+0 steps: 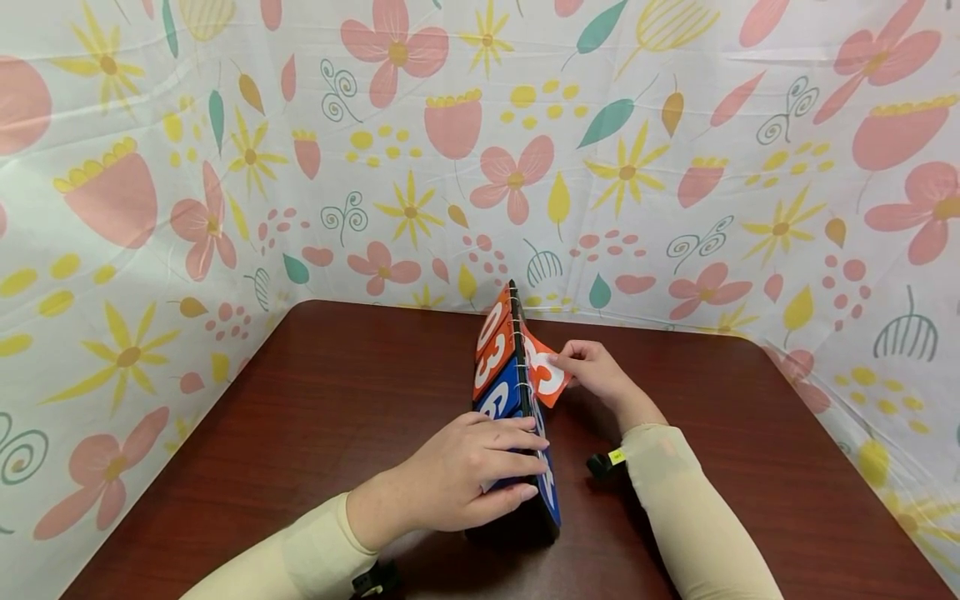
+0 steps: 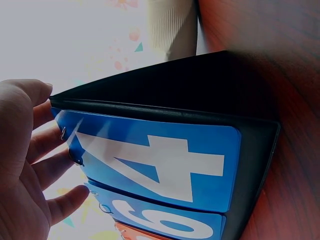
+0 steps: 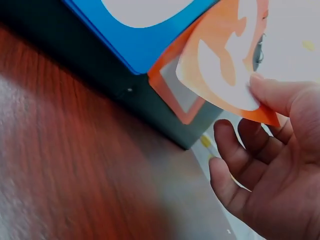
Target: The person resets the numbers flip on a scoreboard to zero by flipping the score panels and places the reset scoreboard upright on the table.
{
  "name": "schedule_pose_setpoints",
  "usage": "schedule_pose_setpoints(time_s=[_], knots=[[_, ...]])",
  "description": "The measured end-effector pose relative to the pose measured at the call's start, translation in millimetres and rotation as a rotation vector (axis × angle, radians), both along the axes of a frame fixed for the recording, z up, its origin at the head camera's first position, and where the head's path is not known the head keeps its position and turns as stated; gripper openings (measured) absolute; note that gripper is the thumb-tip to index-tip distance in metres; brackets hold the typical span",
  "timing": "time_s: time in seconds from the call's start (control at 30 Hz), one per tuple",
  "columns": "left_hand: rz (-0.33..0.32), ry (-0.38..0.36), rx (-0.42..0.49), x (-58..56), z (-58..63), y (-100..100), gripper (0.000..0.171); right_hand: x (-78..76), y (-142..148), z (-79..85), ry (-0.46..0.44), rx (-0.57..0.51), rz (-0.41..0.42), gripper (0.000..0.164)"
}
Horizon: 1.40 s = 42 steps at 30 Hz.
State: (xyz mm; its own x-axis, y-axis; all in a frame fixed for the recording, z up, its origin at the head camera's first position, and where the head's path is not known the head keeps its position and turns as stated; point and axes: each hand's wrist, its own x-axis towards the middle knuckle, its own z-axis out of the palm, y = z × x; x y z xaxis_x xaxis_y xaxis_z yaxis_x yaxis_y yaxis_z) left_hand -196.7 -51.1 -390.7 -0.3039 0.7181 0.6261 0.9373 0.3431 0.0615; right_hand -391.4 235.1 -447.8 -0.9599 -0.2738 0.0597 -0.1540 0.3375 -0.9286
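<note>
A tabletop flip scoreboard (image 1: 513, 333), black and tent-shaped, stands on the table with ring-bound number cards on both sloping faces. My left hand (image 1: 472, 471) grips its top ridge at the near end, fingers reaching over the edge. In the left wrist view, a blue card (image 2: 145, 160) with a white 4 lies flat on one face. On the right face, my right hand (image 1: 600, 375) pinches the corner of a red card (image 1: 546, 372) marked 3 and holds it bent away from the board. Another red-edged card (image 3: 182, 97) shows beneath it in the right wrist view.
The dark reddish-brown table (image 1: 360, 367) lies under everything. A flower-printed curtain (image 1: 465, 167) stands around its back and left and right sides. A small black wrist device (image 1: 600, 465) is by the right sleeve, another (image 1: 377, 577) by the left sleeve.
</note>
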Motion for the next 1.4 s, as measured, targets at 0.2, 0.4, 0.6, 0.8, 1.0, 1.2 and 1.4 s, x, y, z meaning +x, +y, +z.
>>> schedule_pose_setpoints(time_s=[0.2,0.4,0.6,0.8,1.0,1.2,1.4], knots=[[-0.007,-0.045,0.007,1.6,0.4,0.0,0.030,1.1,5.3,3.9,0.064,0.037,0.038,0.037],[-0.016,-0.046,0.010,1.8,1.0,0.7,0.030,3.3,8.1,10.0,0.101,0.053,0.060,0.039],[-0.010,0.004,-0.005,0.1,0.7,1.1,0.030,5.8,10.7,15.8,0.062,0.082,0.016,0.044],[-0.013,0.006,-0.002,0.3,0.4,1.2,0.031,8.7,10.4,19.3,0.048,0.089,0.017,0.042],[-0.013,0.010,0.004,0.0,-0.8,1.2,0.030,10.7,8.8,23.3,0.088,0.114,0.073,0.040],[-0.012,0.003,-0.004,0.0,-0.8,0.9,0.031,11.5,11.1,25.3,0.122,0.123,0.075,0.039],[-0.011,-0.034,0.007,1.7,0.0,1.4,0.030,13.6,12.7,27.7,0.100,0.110,0.023,0.046]])
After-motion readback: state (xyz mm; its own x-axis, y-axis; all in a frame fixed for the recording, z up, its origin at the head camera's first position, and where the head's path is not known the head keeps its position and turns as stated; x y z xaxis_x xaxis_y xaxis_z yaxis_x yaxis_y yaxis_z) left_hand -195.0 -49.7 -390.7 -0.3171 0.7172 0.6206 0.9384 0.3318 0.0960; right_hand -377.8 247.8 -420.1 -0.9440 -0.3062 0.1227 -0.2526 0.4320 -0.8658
